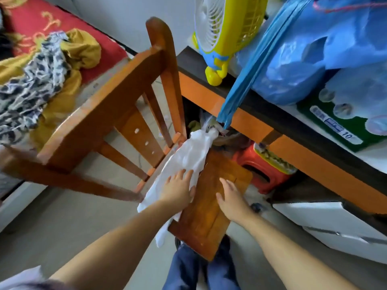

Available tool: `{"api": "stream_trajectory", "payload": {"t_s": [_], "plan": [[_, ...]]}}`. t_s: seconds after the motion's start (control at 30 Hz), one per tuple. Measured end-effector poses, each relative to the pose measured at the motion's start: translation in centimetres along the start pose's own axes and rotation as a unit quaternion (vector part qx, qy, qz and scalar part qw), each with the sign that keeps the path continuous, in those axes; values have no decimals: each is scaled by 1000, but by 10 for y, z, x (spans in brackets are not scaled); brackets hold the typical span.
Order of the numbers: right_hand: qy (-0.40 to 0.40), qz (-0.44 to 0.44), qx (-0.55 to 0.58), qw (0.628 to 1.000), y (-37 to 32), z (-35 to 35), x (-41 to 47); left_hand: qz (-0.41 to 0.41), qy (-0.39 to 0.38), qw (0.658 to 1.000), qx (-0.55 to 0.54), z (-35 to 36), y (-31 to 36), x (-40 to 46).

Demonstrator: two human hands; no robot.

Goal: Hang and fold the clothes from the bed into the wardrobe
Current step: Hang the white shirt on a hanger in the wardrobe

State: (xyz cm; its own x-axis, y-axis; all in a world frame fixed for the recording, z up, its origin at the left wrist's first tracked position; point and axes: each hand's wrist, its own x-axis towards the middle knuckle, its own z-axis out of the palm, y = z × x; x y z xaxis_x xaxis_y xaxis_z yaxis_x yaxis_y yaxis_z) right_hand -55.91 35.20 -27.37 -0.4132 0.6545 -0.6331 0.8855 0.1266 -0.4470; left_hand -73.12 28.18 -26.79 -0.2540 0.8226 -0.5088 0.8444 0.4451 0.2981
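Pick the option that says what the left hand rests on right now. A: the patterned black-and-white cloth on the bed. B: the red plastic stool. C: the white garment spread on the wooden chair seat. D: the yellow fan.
C: the left hand lies flat with straight fingers on the white garment draped across the wooden chair seat.

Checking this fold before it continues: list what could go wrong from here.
1. The white cloth overhangs the wooden board on its left edge; only the flat left hand pins it, so it may slide off to the floor.
2. The board looks propped on the person's legs; the right hand only rests on it, so it may tip.
3. The cloth's far end lies in clutter under the desk and may snag.
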Motion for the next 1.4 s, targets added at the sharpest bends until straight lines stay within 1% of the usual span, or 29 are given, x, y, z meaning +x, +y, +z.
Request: {"api": "stream_trajectory", "payload": {"t_s": [0.13, 0.23, 0.3, 0.33, 0.4, 0.47, 0.53, 0.63, 0.7, 0.73, 0.83, 0.9, 0.93, 0.97, 1.0, 1.03, 1.07, 1.1, 1.13, 1.17, 1.23, 1.27, 1.3, 1.33, 1.37, 1.4], "plan": [[-37, 28, 108, 993, 4, 31, 93, -57, 1, 997, -51, 50, -24, 62], [-57, 62, 192, 978, 2, 49, 153, -101, 47, 994, -24, 83, -46, 95], [-47, 85, 241, 966, -2, 56, 187, -134, 77, 988, -13, 102, -58, 112], [-39, 94, 269, 958, -3, 59, 201, -155, 75, 985, -22, 110, -65, 120], [-26, 105, 310, 944, -4, 68, 221, -198, 45, 978, -54, 123, -75, 131], [-22, 111, 350, 930, -5, 79, 231, -216, 28, 973, -72, 130, -81, 139], [-40, 123, 398, 908, -9, 87, 233, -205, 23, 973, -108, 129, -80, 142], [-81, 151, 468, 867, -18, 87, 224, -166, 4, 963, -211, 120, -63, 128], [-92, 163, 504, 843, -25, 76, 211, -112, 18, 968, -224, 113, -47, 100], [-89, 164, 515, 837, -29, 69, 203, -89, 32, 969, -228, 110, -41, 85], [-58, 149, 518, 840, -43, 43, 172, -53, 51, 965, -253, 94, -29, 42], [-77, 122, 497, 855, -56, 27, 144, -45, 40, 957, -283, 77, -22, 11], [-93, 106, 488, 861, -63, 18, 128, -58, 41, 944, -323, 67, -19, -3], [-111, 87, 483, 864, -72, 10, 111, -88, 52, 921, -377, 57, -16, -17], [-133, 67, 476, 867, -80, 1, 93, -135, 76, 883, -443, 45, -11, -29], [-156, 48, 462, 872, -90, -7, 75, -188, 110, 821, -528, 32, -8, -40], [-191, 30, 441, 876, -99, -14, 58, -238, 142, 731, -624, 20, -8, -49], [-242, 12, 413, 878, -107, -21, 42, -276, 163, 636, -702, 8, -10, -57], [-306, -9, 380, 873, -114, -25, 26, -287, 173, 566, -753, -1, -14, -66], [-376, -33, 334, 864, -118, -29, 10, -270, 178, 516, -793, -8, -18, -78], [-497, -62, 239, 832, -124, -32, -19, -193, 195, 443, -854, -16, -24, -106], [-536, -69, 186, 820, -127, -31, -32, -151, 199, 408, -878, -20, -24, -123], [-552, -80, 125, 820, -129, -28, -41, -133, 208, 378, -892, -23, -25, -139], [-550, -97, 56, 827, -132, -25, -49, -123, 230, 362, -895, -25, -27, -155], [-542, -119, -11, 832, -136, -21, -56, -115, 258, 362, -888, -28, -29, -173], [-537, -139, -57, 830, -141, -18, -62, -108, 280, 383, -874, -30, -31, -190]]}}
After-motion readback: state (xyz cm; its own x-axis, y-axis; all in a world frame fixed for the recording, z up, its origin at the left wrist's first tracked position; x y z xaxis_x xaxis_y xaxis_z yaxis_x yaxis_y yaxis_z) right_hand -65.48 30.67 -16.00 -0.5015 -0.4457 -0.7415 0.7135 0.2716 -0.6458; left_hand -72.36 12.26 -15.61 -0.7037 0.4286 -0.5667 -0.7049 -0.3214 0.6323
